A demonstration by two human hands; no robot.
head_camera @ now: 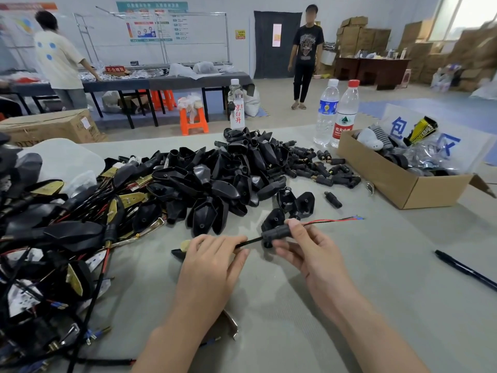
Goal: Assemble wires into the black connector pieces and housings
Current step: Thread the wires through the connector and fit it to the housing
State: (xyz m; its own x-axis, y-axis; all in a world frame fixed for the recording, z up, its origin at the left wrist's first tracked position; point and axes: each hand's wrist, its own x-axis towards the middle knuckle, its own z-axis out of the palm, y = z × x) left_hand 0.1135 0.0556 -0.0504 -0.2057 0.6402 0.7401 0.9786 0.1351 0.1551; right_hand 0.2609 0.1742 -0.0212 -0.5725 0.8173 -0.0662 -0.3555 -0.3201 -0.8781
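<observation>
My right hand [304,246] pinches a small black connector piece [277,234] just above the table. A black-sleeved wire [248,242] runs through that piece; its red and black leads [330,221] stick out to the right and end in blue tips. My left hand [212,254] holds the wire's sleeved end, over a flat black part with a pale tip [181,250] that is mostly hidden. Beyond my hands lies a big pile of black housings [215,179], with smaller black connector pieces [317,168] at its right.
Wired assemblies with brass plates [67,224] are heaped at the left. A cardboard box [398,181] of parts stands at the right, three water bottles [345,114] behind the pile, a black pen [465,269] at the right edge. Two people stand in the room beyond.
</observation>
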